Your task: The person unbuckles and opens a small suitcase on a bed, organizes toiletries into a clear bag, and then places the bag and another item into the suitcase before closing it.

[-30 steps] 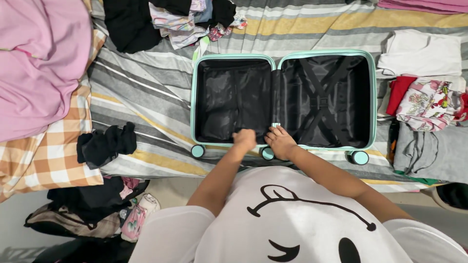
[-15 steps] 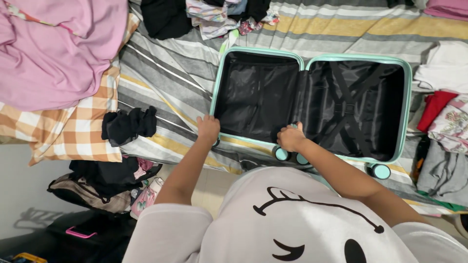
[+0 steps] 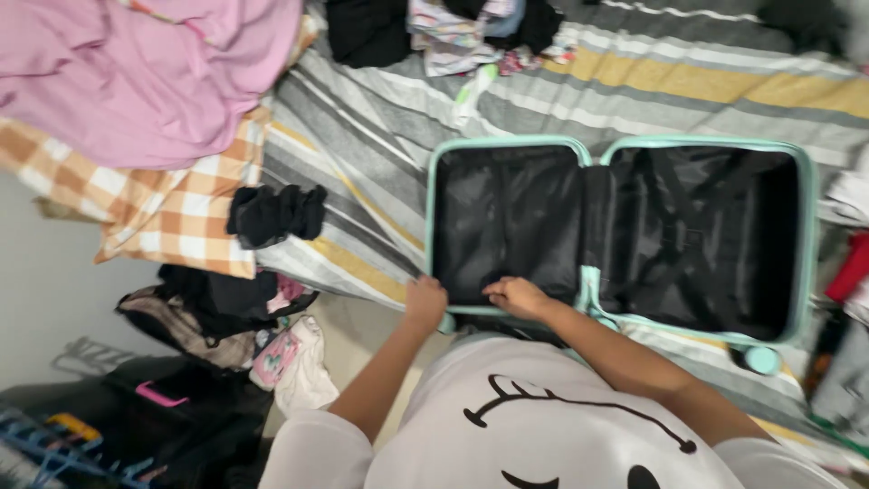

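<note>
The mint-green hard-shell suitcase (image 3: 615, 235) lies opened flat on the striped bed (image 3: 380, 154), both halves facing up, black lining showing, nothing packed inside. Its near edge sits at the bed's edge, directly before the person.

The left hand (image 3: 425, 303) is curled over the near left corner of the shell rim, fingers closed on the edge. The right hand (image 3: 514, 296) rests on the near rim of the left half, fingers bent and partly spread; whether it grips or only presses cannot be told.

Judged handling: the shell looks rigid and smooth, light while empty, and likely to slide readily on the bedcover. The rim and corners offer the firmest hold; the lining is soft and gives no purchase. The central hinge lets the halves fold, so a one-sided lift may swing a half.

Orientation: opened out, its long axis runs left to right across the view. A wheel (image 3: 763, 359) shows at the near right corner, so the wheeled end points toward the person.

A black garment (image 3: 276, 214) lies well to the left.
</note>
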